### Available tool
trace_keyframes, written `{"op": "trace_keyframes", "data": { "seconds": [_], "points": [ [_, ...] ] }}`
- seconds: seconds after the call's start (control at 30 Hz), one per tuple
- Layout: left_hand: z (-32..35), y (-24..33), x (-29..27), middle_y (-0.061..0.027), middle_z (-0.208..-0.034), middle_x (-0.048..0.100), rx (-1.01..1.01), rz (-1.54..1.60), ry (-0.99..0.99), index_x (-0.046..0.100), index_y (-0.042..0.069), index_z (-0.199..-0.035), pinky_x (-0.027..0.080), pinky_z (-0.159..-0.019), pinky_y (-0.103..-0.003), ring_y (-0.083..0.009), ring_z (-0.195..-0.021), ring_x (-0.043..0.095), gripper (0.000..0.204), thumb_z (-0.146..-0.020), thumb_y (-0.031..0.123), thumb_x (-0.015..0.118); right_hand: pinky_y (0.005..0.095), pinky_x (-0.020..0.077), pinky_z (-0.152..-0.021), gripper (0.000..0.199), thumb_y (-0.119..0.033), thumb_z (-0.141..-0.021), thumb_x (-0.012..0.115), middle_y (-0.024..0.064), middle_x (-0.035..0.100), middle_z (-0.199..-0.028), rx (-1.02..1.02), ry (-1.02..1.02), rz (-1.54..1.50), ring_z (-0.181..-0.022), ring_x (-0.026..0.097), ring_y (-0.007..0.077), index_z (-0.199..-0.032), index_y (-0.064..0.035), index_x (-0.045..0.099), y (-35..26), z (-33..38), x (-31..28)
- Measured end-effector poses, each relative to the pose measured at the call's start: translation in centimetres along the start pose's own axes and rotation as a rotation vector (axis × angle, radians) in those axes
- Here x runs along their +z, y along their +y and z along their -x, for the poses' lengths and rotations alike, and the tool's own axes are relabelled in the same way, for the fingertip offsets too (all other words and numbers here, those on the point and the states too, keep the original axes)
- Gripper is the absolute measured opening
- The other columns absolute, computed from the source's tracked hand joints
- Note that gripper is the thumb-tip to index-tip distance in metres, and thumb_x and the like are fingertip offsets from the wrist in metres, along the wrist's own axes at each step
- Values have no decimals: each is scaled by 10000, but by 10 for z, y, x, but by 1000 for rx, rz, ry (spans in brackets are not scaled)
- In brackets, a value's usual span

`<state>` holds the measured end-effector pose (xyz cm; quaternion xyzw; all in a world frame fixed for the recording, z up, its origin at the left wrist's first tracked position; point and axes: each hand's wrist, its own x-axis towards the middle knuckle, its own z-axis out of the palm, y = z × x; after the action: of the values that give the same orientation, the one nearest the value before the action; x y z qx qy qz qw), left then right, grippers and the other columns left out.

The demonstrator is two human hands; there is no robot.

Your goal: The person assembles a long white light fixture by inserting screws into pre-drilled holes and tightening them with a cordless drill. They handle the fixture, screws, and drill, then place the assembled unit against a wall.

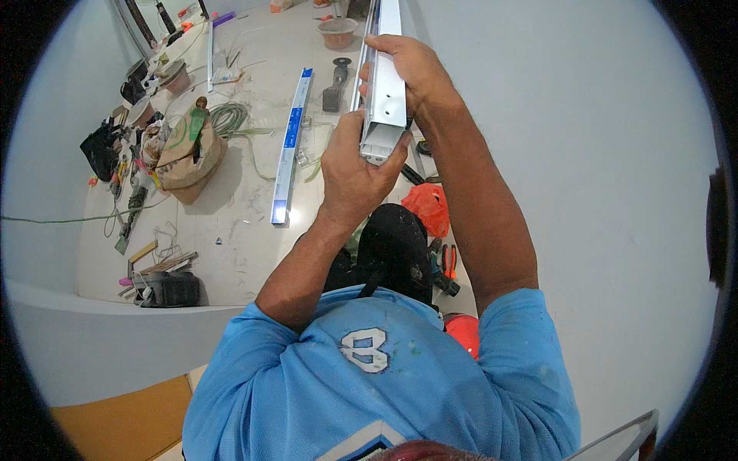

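Note:
Both hands hold a long white rectangular channel (pixel 384 84) with an open hollow end, close to the white wall on the right. My left hand (pixel 352 165) wraps around its near end from below. My right hand (pixel 406 71) grips it a little farther along, fingers over its top face. The channel runs away toward the top of the view. My blue shirt (pixel 384 376) fills the lower middle.
Far below on the pale floor lie a long blue-and-white box (pixel 290 146), a brown sack (pixel 191 154) beside a coil of green cable (pixel 229 117), an angle grinder (pixel 336 83), a small bucket (pixel 338 32), an orange bag (pixel 427 206), pliers (pixel 447 261) and scattered tools (pixel 157 280).

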<state>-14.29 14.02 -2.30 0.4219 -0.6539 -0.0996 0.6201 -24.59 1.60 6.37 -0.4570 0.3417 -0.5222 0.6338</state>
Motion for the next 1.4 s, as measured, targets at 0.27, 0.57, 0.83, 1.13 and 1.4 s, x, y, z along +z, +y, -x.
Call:
{"op": "trace_keyframes", "data": {
  "seconds": [0.27,0.57,0.83,1.13,1.4],
  "points": [
    [-3,8,-7,-178,-995,663,-45,8,-58,562,-34,-1229,582,-766,-424,-297,-932,724,560,-886,274,881,318,586,-456,342,-202,-1036,652,133,646,-741,-8,31,93,-541,649,183,-1201,81,555,-8,14,9],
    [13,-44,-17,-246,-1361,563,90,522,-195,397,-87,-1493,436,-1136,-432,-306,-1298,582,615,-1018,237,617,304,591,-451,337,-233,-1036,668,121,675,-762,0,68,95,-543,672,180,-1196,54,594,-15,28,14],
    [26,-61,-6,-219,-1426,546,129,544,-102,436,-68,-1512,408,-1184,-443,-280,-1348,550,514,-1086,205,521,417,614,-542,514,-230,-943,760,141,674,-785,12,-4,61,-610,701,237,-1273,130,602,-3,6,1],
    [23,-46,-7,-273,-1434,569,163,453,-79,456,-112,-1440,448,-1159,-428,-290,-1330,591,491,-1123,263,469,305,628,-466,438,-240,-1041,659,138,663,-740,-3,32,115,-569,693,190,-1316,85,557,-8,12,3],
    [24,-42,-5,-276,-1416,586,153,402,-71,455,-128,-1420,460,-1136,-417,-271,-1301,603,448,-1095,179,439,407,577,-567,450,-166,-927,765,107,644,-817,-53,76,-16,-636,661,208,-1212,139,598,-4,15,6]
  ]
}}
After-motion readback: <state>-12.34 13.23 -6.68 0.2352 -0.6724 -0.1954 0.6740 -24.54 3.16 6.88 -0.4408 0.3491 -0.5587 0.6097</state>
